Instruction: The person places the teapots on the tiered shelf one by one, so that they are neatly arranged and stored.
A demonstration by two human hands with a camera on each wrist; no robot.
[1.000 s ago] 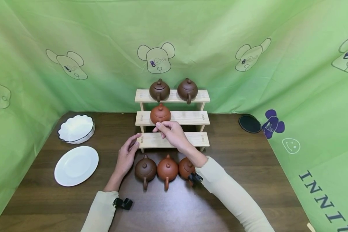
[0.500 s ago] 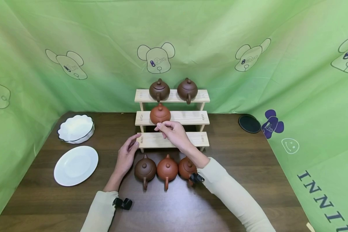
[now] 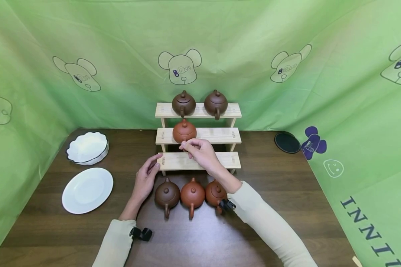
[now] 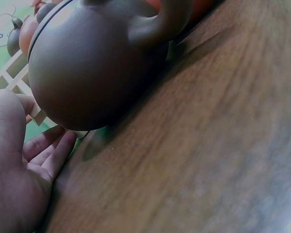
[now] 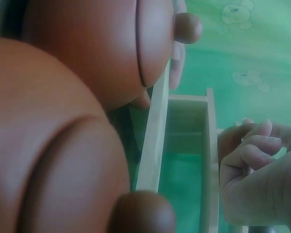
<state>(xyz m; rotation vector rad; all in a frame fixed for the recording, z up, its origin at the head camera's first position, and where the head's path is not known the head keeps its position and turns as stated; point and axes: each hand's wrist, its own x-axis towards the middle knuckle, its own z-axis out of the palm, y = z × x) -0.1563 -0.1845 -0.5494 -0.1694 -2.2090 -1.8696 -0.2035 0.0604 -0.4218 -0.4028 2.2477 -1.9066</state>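
Note:
An orange-red teapot sits on the left part of the middle tier of a pale wooden stepped stand. My right hand pinches its handle, which is mostly hidden by thumb and fingers. In the right wrist view, the curled fingers of that hand partly cover the teapot. My left hand holds the left end of the lowest tier between thumb and fingers. Beside it, in front of the stand, are a dark brown teapot and two orange-red teapots, one in the middle and one at right.
Two dark brown teapots, one left and one right, stand on the top tier. At the left are a scalloped white bowl and a white plate. A black round coaster lies at the back right. Green cloth surrounds the table.
Around the teapot's handle my right hand has shifted very slightly rightward. My left hand stays on the stand, and the teapots keep their places.

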